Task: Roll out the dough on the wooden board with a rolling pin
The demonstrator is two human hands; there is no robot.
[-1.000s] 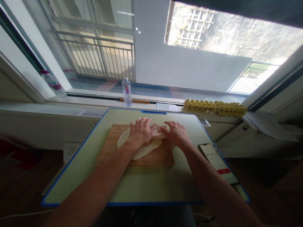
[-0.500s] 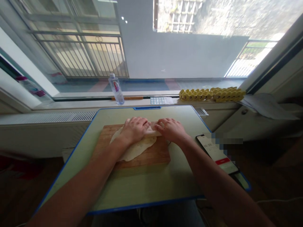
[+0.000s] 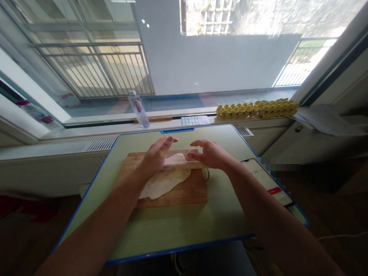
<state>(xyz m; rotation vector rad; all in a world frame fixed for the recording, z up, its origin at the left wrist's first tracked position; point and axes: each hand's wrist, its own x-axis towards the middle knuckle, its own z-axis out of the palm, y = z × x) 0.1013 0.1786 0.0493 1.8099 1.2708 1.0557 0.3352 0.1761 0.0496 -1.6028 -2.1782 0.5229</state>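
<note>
A flat, pale sheet of dough [image 3: 165, 183] lies on a wooden board [image 3: 192, 193]. Across its far part rests a light rolling pin [image 3: 184, 165]. My left hand [image 3: 156, 154] is at the pin's left end, fingers stretched forward and not wrapped round it; its palm hides that end. At the right end, my right hand [image 3: 210, 154] has its fingers apart, with the thumb and palm close over the pin. Whether either palm touches the wood I cannot tell.
The board sits on a small blue-edged table [image 3: 172, 224]. A phone [image 3: 268, 183] lies at its right side, beside my right forearm. On the windowsill stand a plastic bottle [image 3: 139, 110] and yellow egg trays [image 3: 258, 109]. A cable [image 3: 207, 175] shows by the board.
Both hands have opened off the rolling pin and moved apart, the left one to the left and the right one slightly right. More of the pin and dough shows. The view has tilted a little.
</note>
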